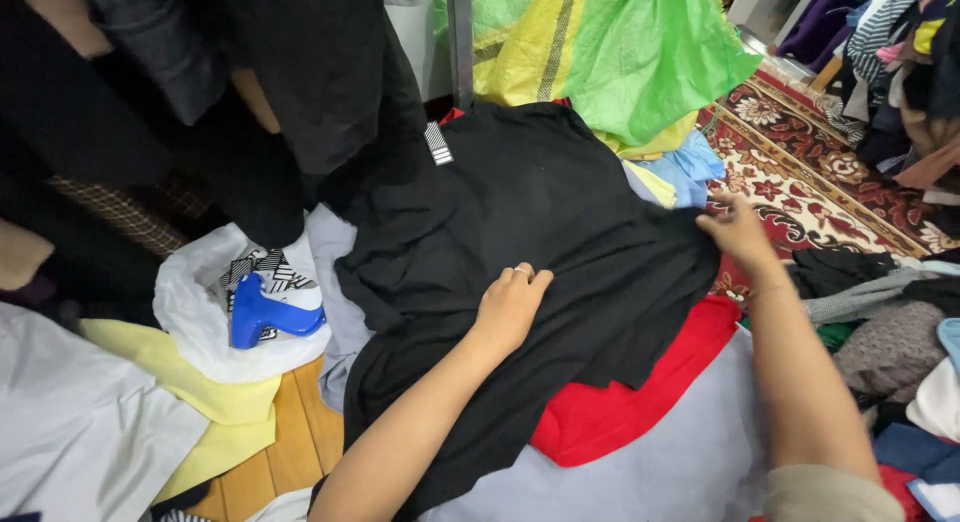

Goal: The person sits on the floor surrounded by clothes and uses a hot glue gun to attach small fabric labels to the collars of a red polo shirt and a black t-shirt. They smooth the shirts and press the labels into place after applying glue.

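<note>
Gripping black shirt edge, right hand.

Both bare arms stretched forward, hands resting palm-down on the black garment.

The left hand lies flat near the middle of the black garment, fingers curled slightly together and pointing away from the body, a ring showing on one finger; its forearm runs bare from the lower edge of the view up to the wrist, angled toward the right. The right hand sits at the garment's right edge, fingers bent and pinching at the fabric there, wrist slightly bent. Its forearm comes up almost straight from the lower right, with a beige sleeve pushed up near the elbow.
</note>
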